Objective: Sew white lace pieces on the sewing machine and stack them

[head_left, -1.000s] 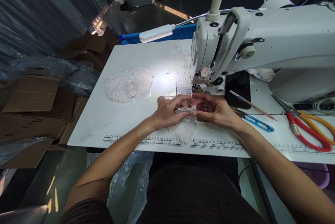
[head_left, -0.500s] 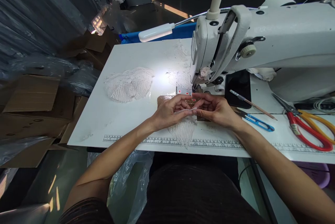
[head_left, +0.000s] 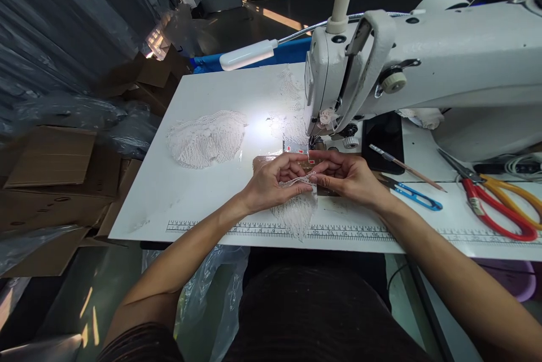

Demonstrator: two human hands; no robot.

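Observation:
Just in front of the sewing machine's needle area, both my hands pinch the edge of a piece of white lace [head_left: 297, 214]. My left hand [head_left: 273, 181] has its thumb and fingers closed on the lace from the left. From the right, my right hand [head_left: 345, 174] grips the same edge, its fingertips close to the left ones. The lace hangs down in a point over the printed ruler [head_left: 237, 229] at the table's front. Behind my fingers stands the head of the white sewing machine [head_left: 326, 79]. More lace [head_left: 294, 125] lies beyond the needle area.
A pile of white lace [head_left: 207, 139] lies on the left of the white table [head_left: 148, 192]. To the right are blue thread snips [head_left: 417, 195], a pencil [head_left: 409, 167], a dark flat object [head_left: 383, 139] and red-and-yellow-handled scissors [head_left: 495, 204]. Cardboard boxes [head_left: 55, 170] stand left.
The lace edge between my fingers has opened out a little and shows more of its surface. My hands stay in nearly the same place; the camera view has shifted slightly.

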